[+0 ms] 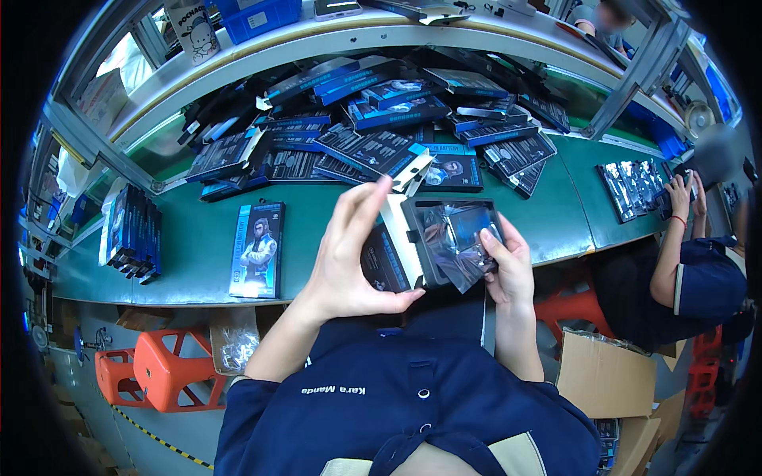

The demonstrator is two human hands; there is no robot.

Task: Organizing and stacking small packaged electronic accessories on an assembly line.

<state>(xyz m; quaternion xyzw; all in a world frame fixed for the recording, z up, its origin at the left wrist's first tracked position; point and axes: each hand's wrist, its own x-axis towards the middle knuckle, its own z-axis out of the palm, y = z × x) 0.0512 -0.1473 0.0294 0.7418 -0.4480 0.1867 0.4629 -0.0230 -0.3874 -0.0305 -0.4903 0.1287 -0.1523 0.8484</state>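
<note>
My right hand [509, 266] is closed on a black tray [411, 218], its thumb pressing a clear plastic pouch with a dark flat item [456, 238] against it. Beside the tray's left edge is a dark box [382, 262] with its white flap [401, 238] opened out. My left hand [337, 258] curves around this box, thumb and fingers wide apart. Whether its fingertips touch the box, I cannot tell. To the left, a blue-and-black printed box [257, 250] lies flat on the green table [198, 222].
A heap of similar boxes [381, 111] covers the table's back, beneath a shelf [333, 40]. Upright boxes [131, 234] stand at far left. Silver pouches [631, 189] lie at right, near another person's hands [683, 194]. Orange stools [171, 369] and a cardboard carton [607, 373] stand below.
</note>
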